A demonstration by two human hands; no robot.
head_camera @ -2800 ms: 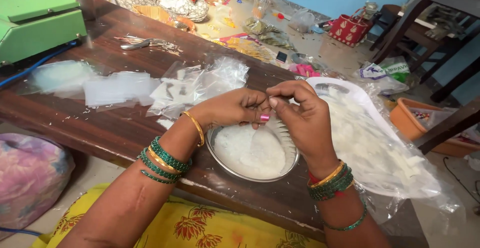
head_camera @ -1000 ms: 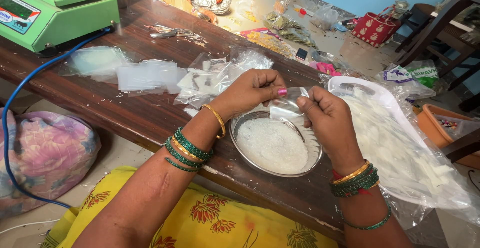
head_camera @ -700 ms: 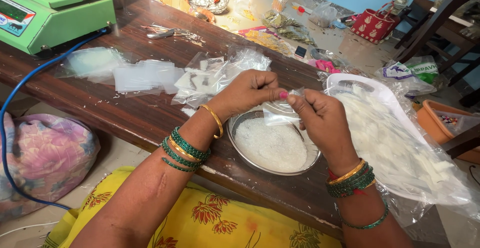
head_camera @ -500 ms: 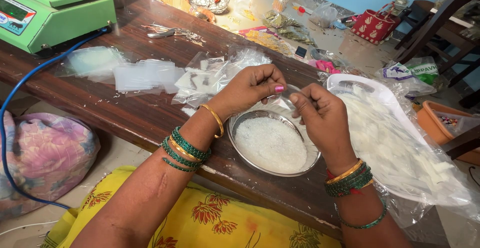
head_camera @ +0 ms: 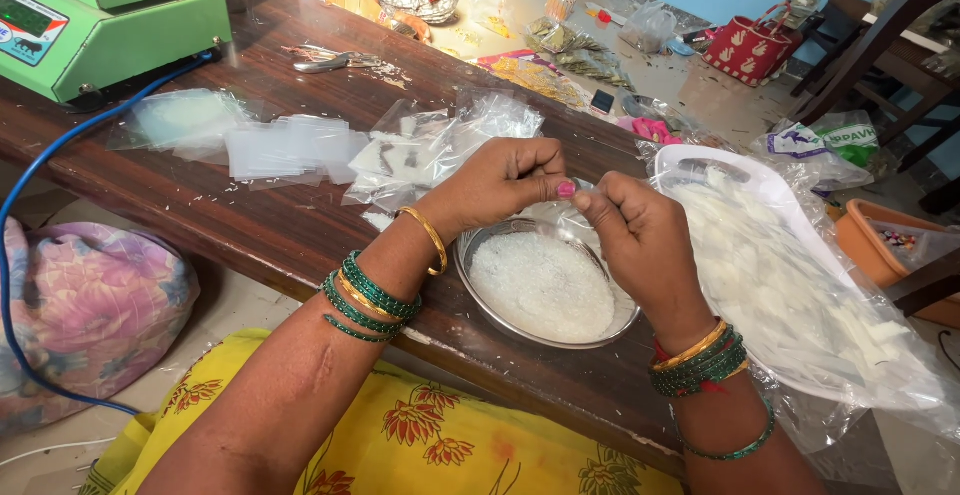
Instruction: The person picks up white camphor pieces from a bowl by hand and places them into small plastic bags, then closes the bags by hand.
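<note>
Both hands meet right over the steel bowl (head_camera: 545, 285), and that seems the point of it — anything that slips from the fingers drops back into the heap of fine white grains instead of scattering on the wooden table (head_camera: 250, 215). The left hand (head_camera: 500, 180) is curled closed, thumb and fingertips pinched on the mouth of a small clear pouch (head_camera: 575, 217), and the right hand (head_camera: 635, 235) pinches the same pouch from the other side, so the thin plastic is stretched between them just above the bowl's far rim. The pouch is mostly hidden behind the fingers, so I cannot tell how full it is. The bowl sits near the table's front edge, close to the person's lap, within easy reach of both wrists. Off to the right lies a white tray (head_camera: 780, 285) wrapped in a clear bag and piled with pale packets, near the right hand. To the left, a loose spread of empty clear pouches (head_camera: 300, 145) lies flat on the wood, on the left hand's side. Farther back stands a green weighing scale (head_camera: 100, 15) with a blue cable (head_camera: 40, 205) trailing off the table, and a pair of scissors (head_camera: 335, 60) rests well away — neither is in use at the moment.
</note>
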